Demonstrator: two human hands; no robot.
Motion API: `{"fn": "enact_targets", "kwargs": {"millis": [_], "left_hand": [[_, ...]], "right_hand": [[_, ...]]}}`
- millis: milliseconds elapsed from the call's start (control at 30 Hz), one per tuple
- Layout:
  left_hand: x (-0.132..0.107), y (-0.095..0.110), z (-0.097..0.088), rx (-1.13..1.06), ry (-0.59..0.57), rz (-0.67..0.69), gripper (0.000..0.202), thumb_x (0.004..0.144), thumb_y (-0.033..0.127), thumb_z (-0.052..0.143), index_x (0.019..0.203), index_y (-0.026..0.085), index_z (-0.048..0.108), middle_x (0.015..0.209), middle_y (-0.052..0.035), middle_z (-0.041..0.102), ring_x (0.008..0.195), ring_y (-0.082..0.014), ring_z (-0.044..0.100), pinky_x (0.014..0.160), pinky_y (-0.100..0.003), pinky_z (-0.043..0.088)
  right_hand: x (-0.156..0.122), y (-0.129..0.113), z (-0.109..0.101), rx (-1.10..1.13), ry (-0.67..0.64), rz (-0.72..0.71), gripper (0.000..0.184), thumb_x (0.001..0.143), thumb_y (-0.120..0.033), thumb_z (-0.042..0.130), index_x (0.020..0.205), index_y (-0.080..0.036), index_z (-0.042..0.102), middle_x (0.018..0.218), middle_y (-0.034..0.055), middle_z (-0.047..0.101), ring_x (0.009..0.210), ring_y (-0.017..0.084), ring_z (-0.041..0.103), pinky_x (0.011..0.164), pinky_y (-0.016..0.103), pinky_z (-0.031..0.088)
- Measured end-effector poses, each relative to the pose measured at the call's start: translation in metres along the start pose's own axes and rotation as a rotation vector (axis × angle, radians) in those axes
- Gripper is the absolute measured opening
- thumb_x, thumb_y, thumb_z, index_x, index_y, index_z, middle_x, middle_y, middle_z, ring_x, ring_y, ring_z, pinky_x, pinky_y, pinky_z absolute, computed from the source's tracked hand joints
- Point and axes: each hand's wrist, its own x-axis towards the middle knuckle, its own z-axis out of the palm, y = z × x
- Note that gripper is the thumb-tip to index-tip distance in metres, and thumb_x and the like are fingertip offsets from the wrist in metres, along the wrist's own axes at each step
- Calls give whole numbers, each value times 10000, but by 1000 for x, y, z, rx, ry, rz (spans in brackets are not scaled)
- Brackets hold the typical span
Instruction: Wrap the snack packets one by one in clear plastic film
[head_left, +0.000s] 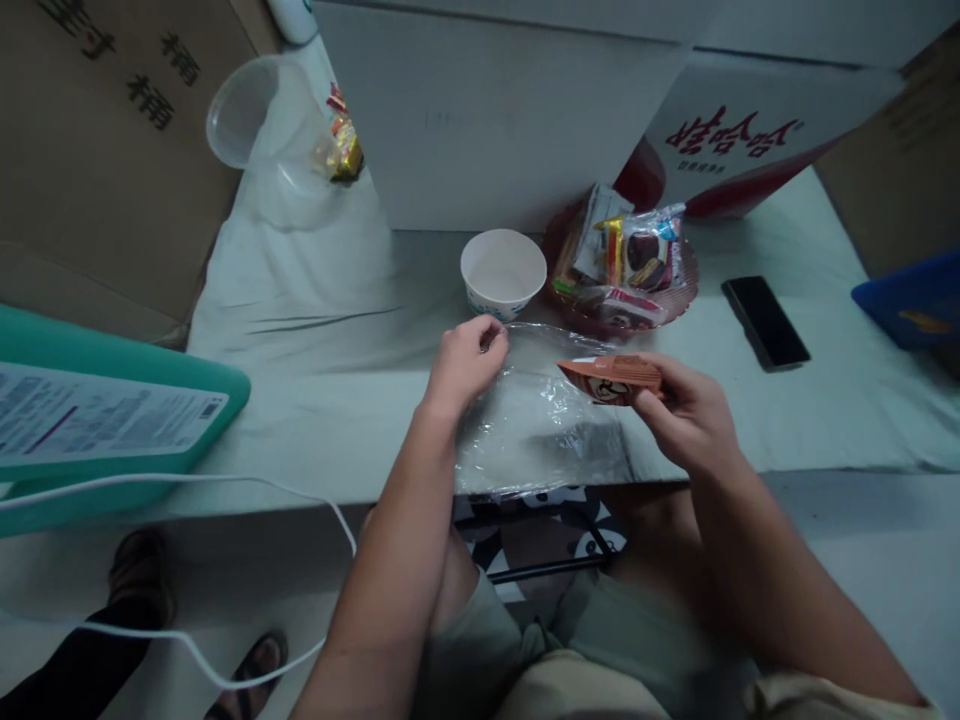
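My right hand pinches the right end of a small brown sachet with dark print, above the table. Its left end looks torn and pointed. My left hand is closed in a pinch just in front of a white paper bowl; what its fingers hold, if anything, I cannot make out. Inside, the bowl looks pale, with no contents that I can distinguish. A crumpled sheet of clear plastic film lies on the table under and between my hands, reaching to the front edge.
Behind the bowl stand white cartons. A pink plate of packaged snacks is right of the bowl, a phone farther right. At left are a green container, a clear plastic tub and a white cable. Another person's feet show below.
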Motion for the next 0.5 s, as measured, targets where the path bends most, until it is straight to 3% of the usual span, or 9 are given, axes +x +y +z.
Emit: {"fn": "enact_targets", "kwargs": {"millis": [67,200,333,400,433,500], "left_hand": [[1,1,4,-39,-44,1,134,884,259,562,828,189,662,781,-38,737,706,-161,653,664,-271,469],[3,2,10,-71,-81,-4,139,890,252,554,822,187,657,778,-37,730,721,-157,664,684,-270,484],[5,0,11,-68,-57,3,135,886,261,560,819,183,648,788,-48,722,754,-173,671,708,-286,502],[5,-1,11,-63,-60,15,134,886,261,561,825,183,651,788,-49,716,767,-176,675,714,-289,507],[5,-1,11,-60,-64,19,131,886,258,561,828,183,652,787,-49,714,774,-177,678,717,-290,509],[5,-1,11,-52,-69,23,126,887,254,562,835,183,653,794,-52,716,778,-176,680,721,-292,512]], "right_hand": [[-2,4,4,-20,-7,-16,279,865,-230,545,1089,-217,712,941,44,760,799,191,710,706,315,583],[-7,9,28,-201,0,-217,255,860,-199,588,1093,-199,690,1083,105,724,975,241,696,844,392,579],[-16,14,33,-268,-165,-288,225,884,-251,622,1094,-202,688,1121,130,703,1002,265,678,860,439,569],[-12,20,19,-161,-135,-205,205,880,-324,645,1052,-219,685,1080,106,715,980,256,684,862,439,568],[-6,24,10,-92,-33,-92,199,876,-352,643,1027,-225,675,1015,89,718,928,240,689,822,418,573],[15,36,-10,49,260,275,191,861,-375,624,982,-228,636,827,51,682,735,193,657,642,329,543]]}}
